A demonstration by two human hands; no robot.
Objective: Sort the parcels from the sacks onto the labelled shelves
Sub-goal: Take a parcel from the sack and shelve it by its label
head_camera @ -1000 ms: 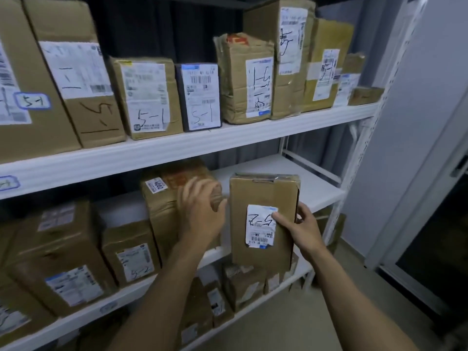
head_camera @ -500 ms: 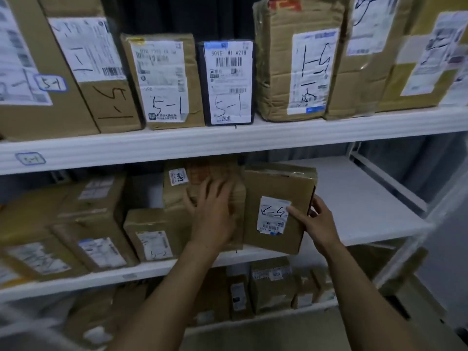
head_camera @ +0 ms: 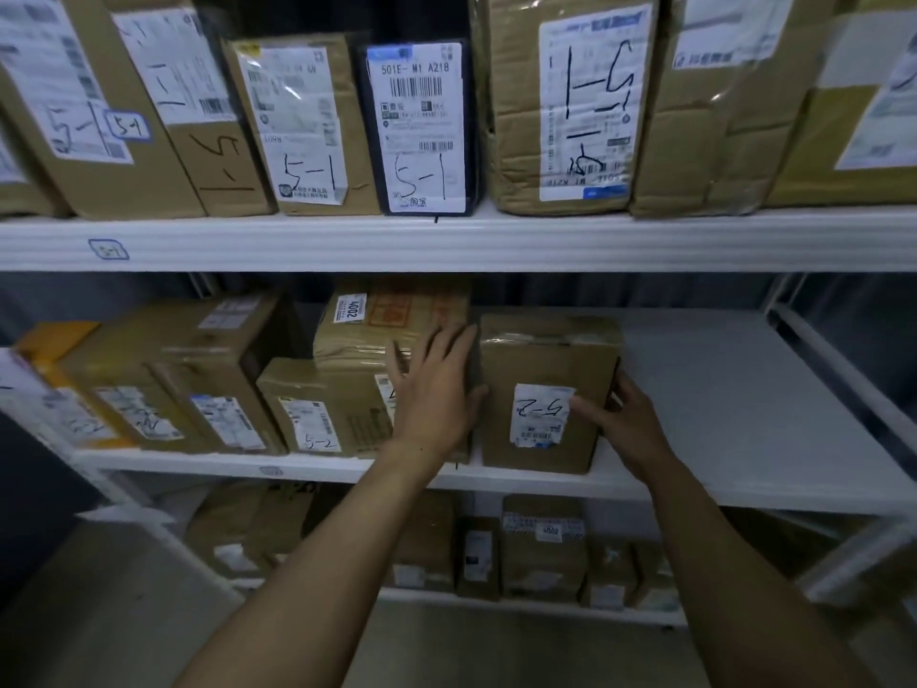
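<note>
The right hand [head_camera: 627,424] grips the parcel [head_camera: 541,360], seemingly standing on the shelf [head_camera: 744,414].

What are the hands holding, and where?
Right hand grips 5-2 parcel by its right edge; left hand lies flat against the neighbouring box, holding nothing.

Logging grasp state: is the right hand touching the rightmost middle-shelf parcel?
Touching. Head view: right hand grips the parcel, thumb on its front, fingers round its right edge.

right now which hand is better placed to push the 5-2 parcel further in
Right, probably. The right hand grips the parcel at its right edge, thumb on the label; the left hand lies flat on the neighbouring box.
</note>
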